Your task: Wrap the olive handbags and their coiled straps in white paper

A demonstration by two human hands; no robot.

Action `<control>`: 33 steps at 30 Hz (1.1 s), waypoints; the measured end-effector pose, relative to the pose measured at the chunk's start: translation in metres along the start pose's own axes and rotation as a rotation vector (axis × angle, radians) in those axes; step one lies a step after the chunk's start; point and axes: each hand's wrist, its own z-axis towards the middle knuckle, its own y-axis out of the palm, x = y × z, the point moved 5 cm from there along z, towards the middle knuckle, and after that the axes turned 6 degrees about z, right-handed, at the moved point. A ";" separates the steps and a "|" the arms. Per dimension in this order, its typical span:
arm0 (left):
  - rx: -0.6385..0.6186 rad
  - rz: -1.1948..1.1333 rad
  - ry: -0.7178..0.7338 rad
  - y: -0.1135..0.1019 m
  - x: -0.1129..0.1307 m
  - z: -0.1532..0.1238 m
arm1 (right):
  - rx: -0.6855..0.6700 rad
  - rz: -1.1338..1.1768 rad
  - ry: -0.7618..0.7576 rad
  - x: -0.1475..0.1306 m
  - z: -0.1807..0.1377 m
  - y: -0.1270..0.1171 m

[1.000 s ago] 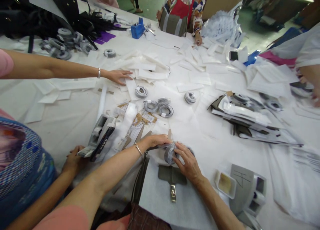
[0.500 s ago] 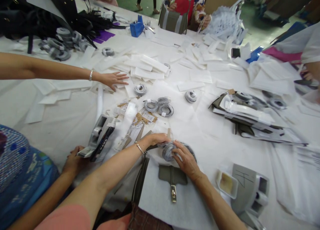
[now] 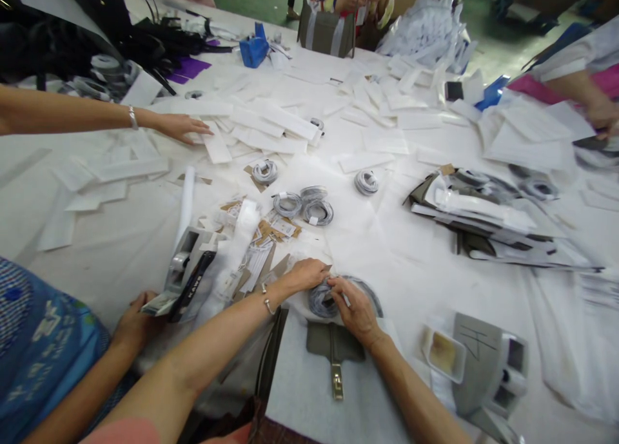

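My left hand point(image 3: 304, 275) and my right hand point(image 3: 354, 307) meet over a coiled grey strap point(image 3: 323, 297) lying on the white table cover. Both hands have their fingers pinched on the coil, the left from the far side, the right from the near side. Just below the coil lies an olive-grey bag flap with a metal clasp point(image 3: 335, 354), partly wrapped in white paper point(image 3: 300, 392). A dark strap point(image 3: 269, 357) runs down beside my left forearm.
Tape dispensers sit at left point(image 3: 186, 273) and at lower right point(image 3: 476, 366). More strap coils point(image 3: 302, 205) and card tags lie beyond my hands. A neighbour's hand point(image 3: 135, 315) rests at left; another person's arm point(image 3: 97, 115) reaches across white paper strips. Wrapped bag parts point(image 3: 478, 218) pile up right.
The coil, held up on edge earlier, now lies flatter on the table under my fingers. The reaching arm at upper left has drawn back leftward. The view has tilted slightly.
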 end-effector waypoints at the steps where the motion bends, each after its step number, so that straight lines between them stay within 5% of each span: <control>1: 0.012 0.031 0.017 0.000 0.002 -0.002 | 0.018 0.015 0.025 0.001 0.001 0.000; 7: 0.146 0.178 0.058 -0.007 0.005 -0.003 | 0.049 -0.053 0.003 -0.003 0.002 0.000; 13: 0.081 0.145 0.035 -0.015 0.000 0.006 | -0.041 -0.145 -0.059 -0.009 0.002 0.008; 20: 0.239 0.282 0.082 0.005 0.013 -0.011 | 0.074 -0.159 -0.028 0.000 0.009 0.006; 29: 0.278 0.097 -0.052 0.009 0.004 -0.010 | 0.082 -0.202 0.221 0.021 0.016 0.013; 33: 0.218 0.023 0.000 0.002 0.000 -0.009 | 0.131 -0.063 0.417 0.035 0.020 0.015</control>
